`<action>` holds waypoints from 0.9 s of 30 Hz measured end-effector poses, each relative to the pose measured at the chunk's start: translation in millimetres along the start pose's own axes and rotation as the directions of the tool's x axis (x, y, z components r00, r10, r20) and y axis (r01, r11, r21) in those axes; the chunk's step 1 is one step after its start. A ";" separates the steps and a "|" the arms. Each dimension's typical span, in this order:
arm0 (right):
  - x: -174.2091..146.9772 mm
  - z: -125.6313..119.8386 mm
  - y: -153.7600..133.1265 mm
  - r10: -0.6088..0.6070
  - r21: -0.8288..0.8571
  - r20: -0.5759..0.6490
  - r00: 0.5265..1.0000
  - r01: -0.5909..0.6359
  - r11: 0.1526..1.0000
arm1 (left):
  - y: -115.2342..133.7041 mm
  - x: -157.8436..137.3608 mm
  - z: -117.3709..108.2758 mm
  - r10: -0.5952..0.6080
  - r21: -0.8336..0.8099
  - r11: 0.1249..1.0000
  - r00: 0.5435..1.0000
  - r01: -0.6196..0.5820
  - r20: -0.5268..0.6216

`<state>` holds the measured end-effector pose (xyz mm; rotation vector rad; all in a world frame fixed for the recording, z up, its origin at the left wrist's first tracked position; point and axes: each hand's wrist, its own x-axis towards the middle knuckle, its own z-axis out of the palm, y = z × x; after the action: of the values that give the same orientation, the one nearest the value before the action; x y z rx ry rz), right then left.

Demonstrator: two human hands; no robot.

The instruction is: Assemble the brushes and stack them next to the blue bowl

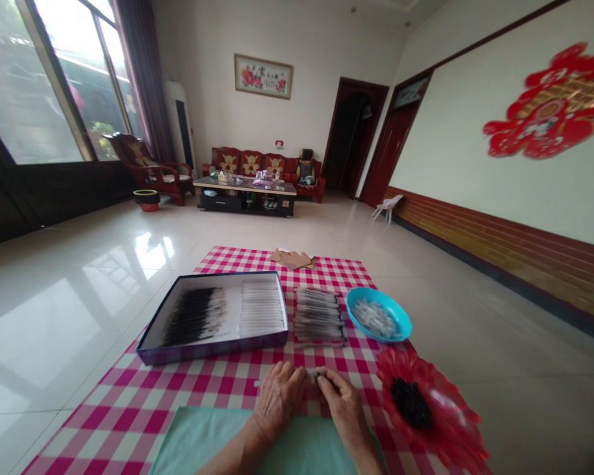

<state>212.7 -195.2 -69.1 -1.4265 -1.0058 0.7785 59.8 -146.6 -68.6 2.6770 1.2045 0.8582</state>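
- slim pen (311, 375): on the near side of the shallow box (218, 349), off its right corner.
- left hand (280, 394): closed around the pen; best kept steady.
- right hand (345, 400): seemingly pinching its dark end; any pressure should run straight lengthwise.
- pen row (319, 318): right of the box.

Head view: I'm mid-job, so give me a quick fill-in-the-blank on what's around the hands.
1. In the picture, the red dish lies to the ____ of the right hand.
2. The small pieces in that dish are ____.
3. The rod pile lies between the box and the blue ____.

Missing words: right; black; bowl.
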 end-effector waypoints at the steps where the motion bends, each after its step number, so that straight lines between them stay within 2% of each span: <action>1: -0.4 -0.4 0.9 -0.015 0.008 0.015 1.000 0.014 1.000 | 0.4 0.5 -0.7 -0.001 -0.004 1.000 1.000 0.001 0.007; 5: -2.9 0.3 1.5 -0.046 0.062 0.035 0.998 0.044 0.997 | 1.6 1.4 -3.1 -0.006 -0.006 1.000 1.000 0.006 0.018; 8: -4.5 2.2 -1.9 -0.028 -0.043 -0.015 0.999 0.028 0.999 | 1.5 1.3 -4.1 -0.011 -0.002 1.000 1.000 0.011 0.023; 12: -4.8 2.1 -4.1 -0.069 -0.153 -0.026 0.997 0.064 0.986 | 1.4 1.1 -4.9 -0.002 -0.010 1.000 1.000 0.003 0.028; 19: -7.0 0.2 -2.9 -0.092 0.019 0.074 0.993 0.091 0.996 | 2.3 1.4 -6.8 0.009 -0.042 0.999 1.000 -0.008 0.022; 21: -7.9 1.3 -4.9 -0.091 0.001 0.040 0.995 0.091 0.996 | 1.8 1.8 -7.3 0.011 -0.047 0.999 1.000 -0.010 0.024; 24: -7.7 3.2 -6.2 -0.077 -0.115 -0.023 0.997 0.074 0.991 | 0.5 1.8 -7.1 0.011 -0.046 0.999 0.999 -0.010 0.034; 27: -6.8 3.7 -4.8 -0.088 -0.153 -0.040 0.995 0.081 0.985 | -0.3 1.3 -6.4 0.018 -0.050 0.999 0.999 -0.016 0.049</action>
<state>205.9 -200.0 -65.4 -1.5146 -1.1013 0.6152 57.0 -146.4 -62.8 2.6567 1.1369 0.8077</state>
